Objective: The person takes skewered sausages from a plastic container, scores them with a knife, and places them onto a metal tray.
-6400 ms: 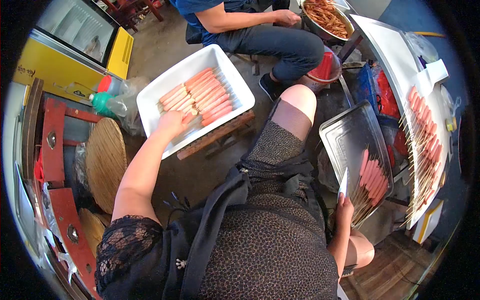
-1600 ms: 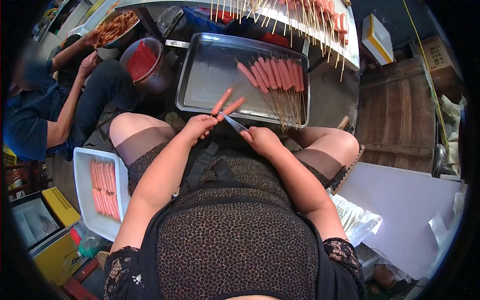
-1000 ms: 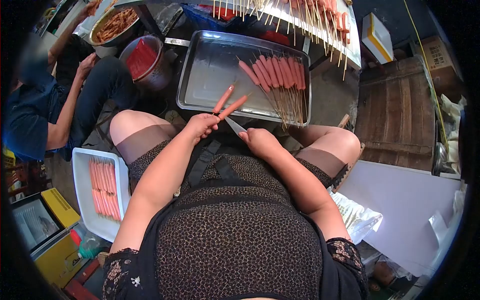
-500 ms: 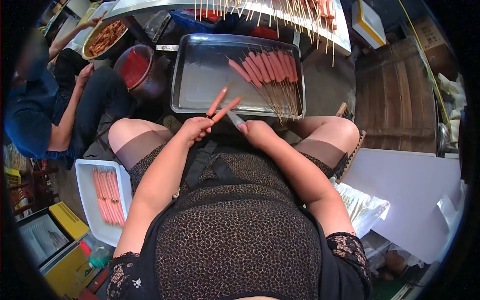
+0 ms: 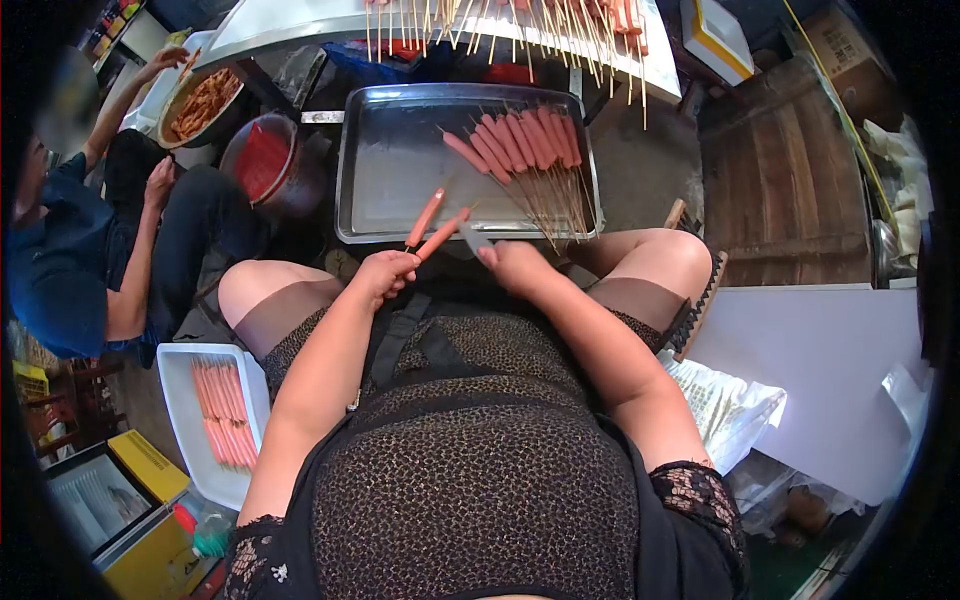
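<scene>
My left hand (image 5: 385, 277) is closed around the lower ends of two skewered sausages, one sausage (image 5: 426, 218) angled up and the other sausage (image 5: 443, 233) leaning right. In my right hand (image 5: 518, 267) is a knife (image 5: 473, 238), its grey blade pointing up and left. The blade tip is right beside the upper end of the leaning sausage; whether they touch I cannot tell. Beyond both hands lies a metal tray (image 5: 385, 200). Fanned out on its right side are several skewered sausages (image 5: 530, 140), with their sticks toward me.
A white tub (image 5: 178, 400) with rows of skewered sausages stands at my left. Farther left sits a person (image 5: 70, 270) beside a basin of reddish food (image 5: 205, 105) and a bucket (image 5: 290, 165). A metal table (image 5: 290, 30) holds more skewers above the tray. A wooden board (image 5: 790, 180) is at right.
The leaning sausage's tip has come lower and left, nearer the knife tip. My view has shifted slightly, and both hands keep their holds. The other person's head has turned more into view.
</scene>
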`<state>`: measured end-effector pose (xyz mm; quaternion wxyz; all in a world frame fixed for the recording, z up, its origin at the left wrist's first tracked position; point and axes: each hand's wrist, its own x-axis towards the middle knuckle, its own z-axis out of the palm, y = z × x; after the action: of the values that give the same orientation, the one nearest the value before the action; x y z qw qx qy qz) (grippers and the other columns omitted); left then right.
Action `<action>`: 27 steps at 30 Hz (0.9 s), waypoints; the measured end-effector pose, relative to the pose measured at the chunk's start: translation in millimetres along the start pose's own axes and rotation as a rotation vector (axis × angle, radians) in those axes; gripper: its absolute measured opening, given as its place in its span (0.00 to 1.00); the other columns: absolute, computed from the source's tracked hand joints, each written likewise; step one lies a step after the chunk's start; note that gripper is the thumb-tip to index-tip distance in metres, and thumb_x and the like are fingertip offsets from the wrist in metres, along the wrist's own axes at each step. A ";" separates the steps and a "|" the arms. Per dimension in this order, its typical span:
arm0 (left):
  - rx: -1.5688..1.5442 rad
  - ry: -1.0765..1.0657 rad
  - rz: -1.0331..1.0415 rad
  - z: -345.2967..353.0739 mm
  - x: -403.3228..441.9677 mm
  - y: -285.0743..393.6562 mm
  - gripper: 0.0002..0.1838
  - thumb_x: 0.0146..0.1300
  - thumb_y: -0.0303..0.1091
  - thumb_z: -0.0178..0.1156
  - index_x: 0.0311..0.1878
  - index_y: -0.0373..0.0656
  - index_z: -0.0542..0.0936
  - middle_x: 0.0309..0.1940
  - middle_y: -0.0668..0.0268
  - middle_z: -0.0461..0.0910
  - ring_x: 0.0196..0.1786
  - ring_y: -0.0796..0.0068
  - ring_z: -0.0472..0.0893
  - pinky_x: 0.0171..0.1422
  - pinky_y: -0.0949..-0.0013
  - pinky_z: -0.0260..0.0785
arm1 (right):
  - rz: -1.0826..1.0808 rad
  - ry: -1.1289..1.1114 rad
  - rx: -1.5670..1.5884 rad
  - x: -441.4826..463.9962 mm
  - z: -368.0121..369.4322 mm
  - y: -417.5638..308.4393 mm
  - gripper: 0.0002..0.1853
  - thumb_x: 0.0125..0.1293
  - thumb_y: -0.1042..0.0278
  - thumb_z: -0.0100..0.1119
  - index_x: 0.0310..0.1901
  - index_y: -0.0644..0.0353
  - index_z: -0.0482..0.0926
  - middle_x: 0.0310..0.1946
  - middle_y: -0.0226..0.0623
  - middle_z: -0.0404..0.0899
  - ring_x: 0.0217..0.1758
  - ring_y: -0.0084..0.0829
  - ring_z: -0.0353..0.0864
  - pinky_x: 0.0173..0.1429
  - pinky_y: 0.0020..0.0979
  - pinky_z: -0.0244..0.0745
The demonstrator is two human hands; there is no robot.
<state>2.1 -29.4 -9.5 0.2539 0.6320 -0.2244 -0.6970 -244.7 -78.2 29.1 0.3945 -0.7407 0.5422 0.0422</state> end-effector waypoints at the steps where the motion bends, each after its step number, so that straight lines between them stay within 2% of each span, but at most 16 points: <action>1: 0.008 -0.014 -0.002 -2.3 0.2 -0.3 0.09 0.57 0.38 0.60 0.29 0.47 0.71 0.20 0.75 0.70 0.13 0.87 0.59 0.15 0.80 0.44 | 0.000 -0.014 0.041 -4.2 1.9 -2.9 0.25 0.68 0.51 0.42 0.36 0.69 0.79 0.35 0.57 0.78 0.44 0.53 0.77 0.51 0.46 0.69; 5: 0.013 -0.021 0.002 -1.8 -5.0 4.8 0.08 0.57 0.38 0.60 0.31 0.47 0.72 0.20 0.75 0.71 0.13 0.87 0.59 0.15 0.80 0.44 | 0.109 -0.108 0.082 -5.0 -15.1 -5.7 0.26 0.68 0.51 0.41 0.35 0.69 0.79 0.36 0.56 0.78 0.44 0.53 0.77 0.50 0.46 0.69; 7: 0.024 -0.018 0.008 -1.2 -5.6 0.4 0.08 0.57 0.38 0.60 0.31 0.47 0.73 0.20 0.75 0.71 0.13 0.87 0.59 0.15 0.80 0.44 | 0.010 0.054 0.002 8.9 0.7 17.2 0.25 0.68 0.51 0.41 0.35 0.68 0.79 0.36 0.56 0.78 0.43 0.52 0.77 0.49 0.45 0.69; 8: 0.024 -0.012 -0.001 -3.0 -4.7 0.4 0.08 0.57 0.38 0.61 0.32 0.46 0.74 0.20 0.74 0.73 0.14 0.87 0.60 0.15 0.80 0.46 | 0.017 0.063 0.010 7.3 3.8 16.8 0.25 0.68 0.51 0.41 0.35 0.68 0.79 0.36 0.56 0.78 0.43 0.52 0.77 0.49 0.45 0.69; 10: 0.031 -0.016 -0.003 -2.3 -3.1 1.4 0.09 0.57 0.37 0.61 0.34 0.45 0.75 0.20 0.73 0.74 0.14 0.88 0.61 0.15 0.81 0.47 | -0.135 0.103 -0.047 2.8 5.9 16.9 0.26 0.68 0.50 0.41 0.31 0.68 0.78 0.29 0.56 0.78 0.35 0.54 0.77 0.43 0.45 0.70; 11: 0.018 -0.012 0.012 -2.1 -3.7 1.4 0.09 0.57 0.38 0.61 0.35 0.44 0.75 0.21 0.73 0.74 0.14 0.88 0.62 0.15 0.81 0.48 | -0.133 0.112 -0.048 2.2 1.9 18.3 0.26 0.68 0.50 0.41 0.31 0.68 0.78 0.29 0.56 0.78 0.35 0.54 0.77 0.43 0.45 0.70; 14: -0.039 -0.019 0.026 -0.1 -4.3 1.9 0.10 0.57 0.35 0.63 0.37 0.43 0.75 0.21 0.73 0.74 0.15 0.88 0.62 0.15 0.82 0.50 | 0.032 0.153 0.179 2.3 -9.6 21.2 0.26 0.66 0.50 0.43 0.36 0.69 0.79 0.36 0.56 0.78 0.44 0.53 0.76 0.50 0.45 0.68; 16: -0.010 -0.031 0.144 1.9 -6.2 -3.9 0.10 0.55 0.32 0.65 0.38 0.43 0.76 0.21 0.74 0.73 0.15 0.88 0.63 0.16 0.82 0.51 | 0.092 0.106 0.178 -0.1 -16.8 21.3 0.26 0.67 0.49 0.42 0.36 0.69 0.79 0.35 0.57 0.78 0.44 0.53 0.76 0.49 0.45 0.68; 18: -0.035 -0.005 0.138 -0.1 -4.2 -5.4 0.10 0.54 0.30 0.65 0.38 0.44 0.76 0.21 0.76 0.71 0.16 0.89 0.63 0.17 0.82 0.52 | 0.148 0.061 0.266 -5.4 -19.9 15.9 0.26 0.67 0.49 0.42 0.37 0.69 0.78 0.36 0.58 0.77 0.43 0.55 0.76 0.48 0.46 0.68; 19: -0.045 -0.001 0.143 0.0 -3.7 -5.0 0.09 0.55 0.30 0.64 0.38 0.43 0.76 0.20 0.76 0.71 0.16 0.89 0.63 0.17 0.83 0.52 | 0.046 0.162 0.223 -2.9 -9.5 21.6 0.26 0.67 0.49 0.43 0.36 0.68 0.79 0.34 0.57 0.77 0.42 0.55 0.76 0.46 0.46 0.68; 22: -0.009 0.027 0.148 1.6 -5.6 -1.8 0.06 0.60 0.33 0.61 0.38 0.44 0.77 0.22 0.78 0.70 0.18 0.89 0.64 0.18 0.83 0.53 | -0.005 0.168 0.218 -6.3 -7.5 15.5 0.26 0.67 0.49 0.43 0.34 0.67 0.79 0.33 0.57 0.78 0.41 0.55 0.76 0.46 0.46 0.69; 27: 0.049 0.056 0.166 3.1 -4.0 -3.4 0.07 0.60 0.37 0.60 0.37 0.44 0.77 0.21 0.78 0.69 0.19 0.90 0.64 0.19 0.84 0.53 | -0.052 0.057 0.017 -5.9 3.2 7.6 0.25 0.67 0.48 0.43 0.34 0.65 0.79 0.32 0.54 0.78 0.41 0.53 0.77 0.46 0.47 0.69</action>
<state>-1.0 -24.4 -8.3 0.3017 0.6363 -0.2858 -0.6499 -252.3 -72.5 25.7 0.3861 -0.7521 0.5340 0.0064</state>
